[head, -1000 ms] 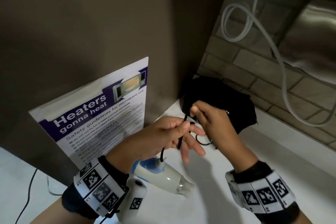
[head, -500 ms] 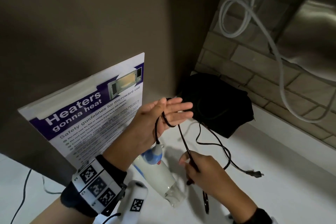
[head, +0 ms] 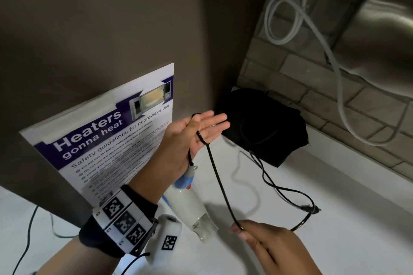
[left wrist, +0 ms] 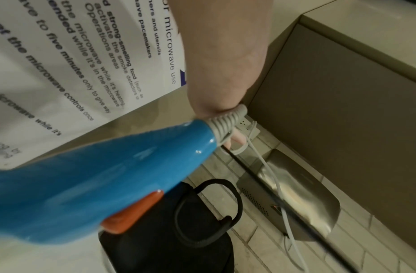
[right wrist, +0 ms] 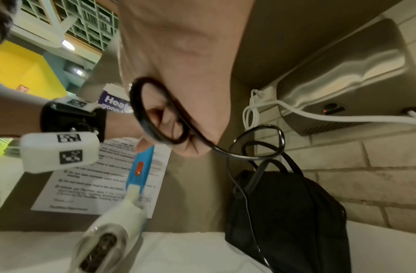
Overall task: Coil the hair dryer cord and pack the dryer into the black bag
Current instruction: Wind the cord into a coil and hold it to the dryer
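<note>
The hair dryer, white with a blue handle, slants down to the white counter under my left hand. That hand is raised, palm up, fingers straight. The black cord climbs from the handle, loops round the thumb, then slants down to my right hand, which pinches it near the front edge. Past that pinch the cord lies slack, its plug just off the counter. The black bag slumps in the back corner behind the left fingertips. The left wrist view shows the blue handle close up.
A microwave safety poster leans on the brown wall at the left. On the brick wall to the right hangs a steel hand dryer with a looped white cable. Thin dark wires trail at the lower left.
My right hand left the left hand and drew the cord down toward the front edge. The left hand opened flat with the cord looped round it. The plug slid right.
</note>
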Demonstrator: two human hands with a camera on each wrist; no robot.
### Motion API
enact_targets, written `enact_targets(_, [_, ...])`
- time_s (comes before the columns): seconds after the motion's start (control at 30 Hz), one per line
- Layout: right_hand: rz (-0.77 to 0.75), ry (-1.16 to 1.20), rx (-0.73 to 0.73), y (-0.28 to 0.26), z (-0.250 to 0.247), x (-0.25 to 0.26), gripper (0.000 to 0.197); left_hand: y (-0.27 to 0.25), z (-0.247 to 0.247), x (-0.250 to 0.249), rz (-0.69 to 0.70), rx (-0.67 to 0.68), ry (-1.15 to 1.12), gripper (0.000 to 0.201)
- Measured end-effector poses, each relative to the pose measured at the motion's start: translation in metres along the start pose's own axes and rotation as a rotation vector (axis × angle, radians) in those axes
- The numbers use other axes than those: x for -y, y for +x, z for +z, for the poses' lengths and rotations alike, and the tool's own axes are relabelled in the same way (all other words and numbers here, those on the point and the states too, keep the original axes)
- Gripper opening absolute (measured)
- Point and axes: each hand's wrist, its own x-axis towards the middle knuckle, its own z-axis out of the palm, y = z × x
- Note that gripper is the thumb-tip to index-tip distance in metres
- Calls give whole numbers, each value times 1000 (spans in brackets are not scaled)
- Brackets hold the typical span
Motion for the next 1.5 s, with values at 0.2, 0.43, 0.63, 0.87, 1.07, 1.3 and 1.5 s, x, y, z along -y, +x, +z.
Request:
enact_targets(0.2, [-131, -140, -152, -8, -17, 27, 22, 0, 1, 7, 17, 2, 158, 28])
enact_targets(0.43, [-320, -148, -423, 12, -64, 49, 11, -4, 4, 8, -91, 54, 237, 40])
enact_targets(0.63, [-317, -139, -580, 55, -93, 56, 24, -9, 12, 10, -221, 161, 354, 48])
enact_targets(0.87, [-230, -161, -639, 114, -95, 34, 36, -17, 4, 6, -348, 397, 575, 53])
enact_targets(1.07, [-151, -175, -507, 146, -61, 9, 38, -25, 3, 0, -318, 526, 610, 47])
enact_targets(1.3, [-27, -120, -221, 132, -8, -4, 15, -21, -1, 2, -169, 429, 432, 34])
enact_targets(1.5, [98, -294, 16, 96, 22, 5, 24, -16, 1, 9, -102, 258, 267, 31])
